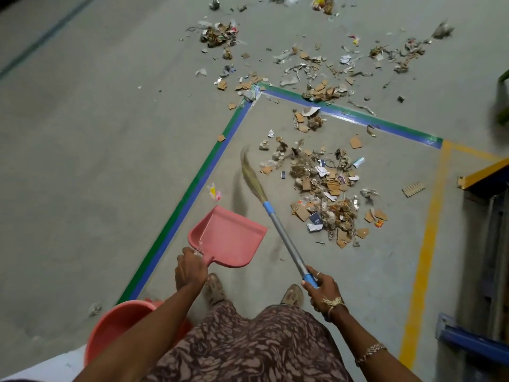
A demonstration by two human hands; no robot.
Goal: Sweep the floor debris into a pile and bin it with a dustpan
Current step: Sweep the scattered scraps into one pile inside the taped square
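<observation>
My left hand [191,268] grips the handle of a pink dustpan [228,238], held above the floor with its mouth facing away. My right hand [321,289] grips the blue end of a grey-handled broom [286,238]. Its straw bristles [249,172] are blurred, just left of a debris pile [322,188] of cardboard scraps, paper and wrappers. More debris [308,70] lies scattered beyond the taped corner. An orange bin [115,326] stands at my lower left, partly hidden by my arm.
Green and blue floor tape [192,188] marks a corner, and a yellow line [429,230] runs on the right. Blue and yellow metal racking [484,244] stands at the right edge. A small wrapper [214,192] lies near the tape.
</observation>
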